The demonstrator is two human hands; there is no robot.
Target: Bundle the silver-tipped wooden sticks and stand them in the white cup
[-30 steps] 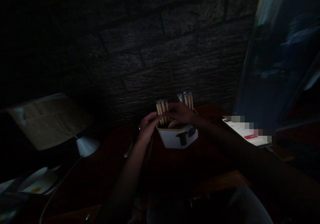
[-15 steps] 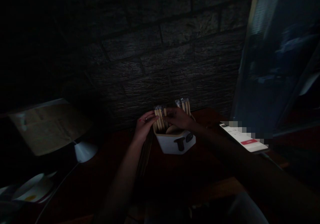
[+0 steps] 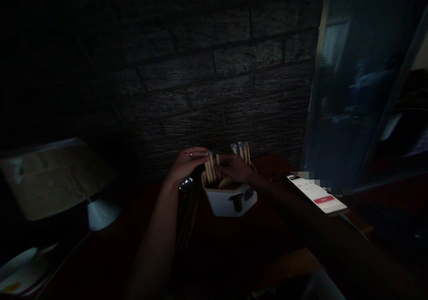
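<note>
A white square holder (image 3: 230, 199) with dark lettering stands on a dark red table by a stone wall. Wrapped wooden chopsticks (image 3: 211, 168) stick up from its left side, and a second bunch (image 3: 243, 151) rises at its back right. My left hand (image 3: 186, 163) curls its fingers round the tops of the left bunch. My right hand (image 3: 236, 168) rests on the same bunch from the right, fingers closed against the sticks. The scene is very dim.
A phone with a lit screen (image 3: 317, 194) lies to the right of the holder. A metal spoon (image 3: 186, 184) and dark sticks lie left of it. A small white lamp (image 3: 100, 211) and a menu sheet (image 3: 53, 179) sit at the left; a plate (image 3: 20, 277) is at the bottom left.
The view has drifted up and right, so the holder sits lower and further left. Both hands stay on the left bunch of chopsticks, pressing it lower into the holder.
</note>
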